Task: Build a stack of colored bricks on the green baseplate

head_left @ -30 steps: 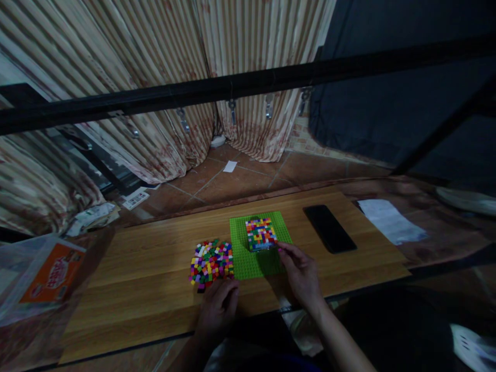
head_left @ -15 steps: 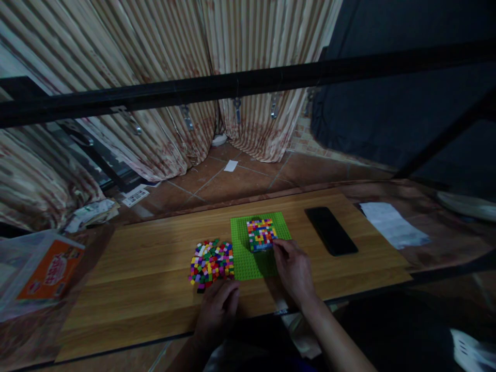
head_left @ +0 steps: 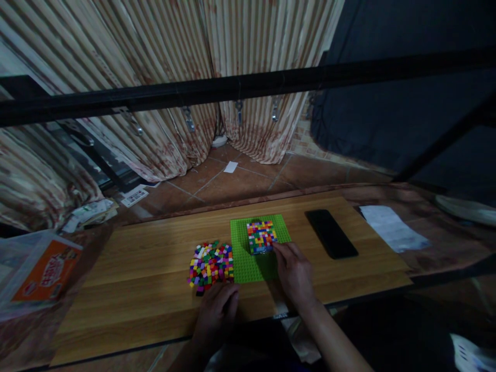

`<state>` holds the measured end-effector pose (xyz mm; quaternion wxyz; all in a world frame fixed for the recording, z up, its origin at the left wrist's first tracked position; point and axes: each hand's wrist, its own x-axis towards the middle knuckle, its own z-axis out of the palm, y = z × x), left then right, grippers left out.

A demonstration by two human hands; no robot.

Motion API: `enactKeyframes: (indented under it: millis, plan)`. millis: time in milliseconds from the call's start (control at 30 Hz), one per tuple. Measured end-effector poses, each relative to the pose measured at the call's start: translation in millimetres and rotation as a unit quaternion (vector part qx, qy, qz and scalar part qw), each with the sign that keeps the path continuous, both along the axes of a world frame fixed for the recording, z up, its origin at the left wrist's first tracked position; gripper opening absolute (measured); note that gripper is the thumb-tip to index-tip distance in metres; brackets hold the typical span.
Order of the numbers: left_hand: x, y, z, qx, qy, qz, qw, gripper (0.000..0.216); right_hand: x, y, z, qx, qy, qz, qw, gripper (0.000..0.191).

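A green studded baseplate [head_left: 241,268] lies on the wooden table, bearing a block of small multicoloured bricks [head_left: 262,236] with a blue lower side. My right hand [head_left: 295,271] is closed in a pinch, its fingertips at the near right corner of that block. Whatever sits between those fingertips is too small to make out. Left of the baseplate is a loose pile of coloured bricks [head_left: 211,264]. Just below the pile, my left hand [head_left: 217,310] rests near the table's front edge with curled fingers; anything inside them is hidden.
A black phone [head_left: 331,233] lies on the table [head_left: 143,279] right of the baseplate. White paper [head_left: 393,227] is beyond the right end. A clear plastic box [head_left: 36,274] with an orange label stands at the left. A dark bar [head_left: 201,92] with hanging clips crosses beyond the table.
My right hand stays pinched at the block's corner, with barely any movement. My left hand keeps its place. The whole view has shifted slightly.
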<state>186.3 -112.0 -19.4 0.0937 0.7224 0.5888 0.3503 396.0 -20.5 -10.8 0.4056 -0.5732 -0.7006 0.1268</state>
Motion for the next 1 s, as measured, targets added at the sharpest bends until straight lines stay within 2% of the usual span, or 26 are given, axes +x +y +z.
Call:
enactKeyframes:
  millis: [300,600,767,1000]
  plan:
    - [-2,0,-0.9,0.012,0.008,-0.003,1.0,0.018,7,3,-0.5,0.005,-0.051,0.028,0.998,0.031]
    - [0,1,1.5,0.006,0.012,-0.011,1.0,0.019,11,15,23.8,-0.022,-0.081,0.059,0.995,0.027]
    - [-1,1,-0.3,0.014,0.017,-0.011,1.0,0.02,10,23,25.9,-0.034,-0.001,0.061,0.998,0.02]
    - [-2,0,-1.3,0.014,0.02,-0.018,1.0,0.02,6,27,14.2,-0.115,0.148,-0.002,0.982,0.018]
